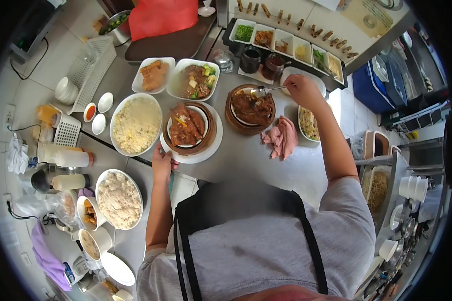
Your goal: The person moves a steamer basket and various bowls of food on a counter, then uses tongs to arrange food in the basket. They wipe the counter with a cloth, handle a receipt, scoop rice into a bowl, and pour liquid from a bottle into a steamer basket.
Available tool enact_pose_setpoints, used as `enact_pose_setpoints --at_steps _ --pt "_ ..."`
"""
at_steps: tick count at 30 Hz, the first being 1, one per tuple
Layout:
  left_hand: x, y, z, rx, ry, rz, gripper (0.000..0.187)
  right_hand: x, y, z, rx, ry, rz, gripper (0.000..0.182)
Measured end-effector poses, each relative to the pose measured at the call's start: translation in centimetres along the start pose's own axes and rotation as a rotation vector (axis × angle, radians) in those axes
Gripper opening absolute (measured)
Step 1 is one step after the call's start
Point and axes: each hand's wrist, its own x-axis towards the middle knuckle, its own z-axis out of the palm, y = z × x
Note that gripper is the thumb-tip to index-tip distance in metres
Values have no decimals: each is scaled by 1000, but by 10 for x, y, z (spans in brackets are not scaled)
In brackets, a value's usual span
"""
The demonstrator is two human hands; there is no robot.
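At the right of the counter, my right hand (pixel 304 90) is closed round the handle of a small metal spoon (pixel 259 91). The spoon's bowl is over a bamboo steamer (pixel 250 129) holding dark braised meat (pixel 251 109). My left hand (pixel 162 163) is at the lower left edge of a white round plate (pixel 212 150), its fingers touching the rim. On that plate stands another bamboo steamer (pixel 212 131) with reddish-brown chicken feet (pixel 187 129). A crumpled pink cloth (pixel 282 138) lies right of the dark meat's steamer.
Garnish containers (pixel 281 45) line the back, with two dark jars (pixel 250 59) before them. Bowls of yellow rice (pixel 136 125), white rice (pixel 119 199), greens and meat (pixel 193 80) stand left. A noodle dish (pixel 309 124) sits right, near my forearm.
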Motion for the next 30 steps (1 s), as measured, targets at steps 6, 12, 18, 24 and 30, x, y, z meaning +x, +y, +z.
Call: enact_pose_setpoints --at_steps 6,12,18,24,30 --pt "0 2 1 3 8 -7 46 83 15 8 -139 114 218 18" --pt "1 0 -1 -2 -11 5 44 135 -3 49 -553 -44 218 20" --pt "0 0 0 -20 -41 49 41 145 27 62 -467 -129 156 22" --pt "-1 -4 -4 98 57 133 44 139 118 62 -966 -66 -484 19" --pt "-4 -5 -5 -71 12 111 46 153 157 46 -434 -276 -54 38"
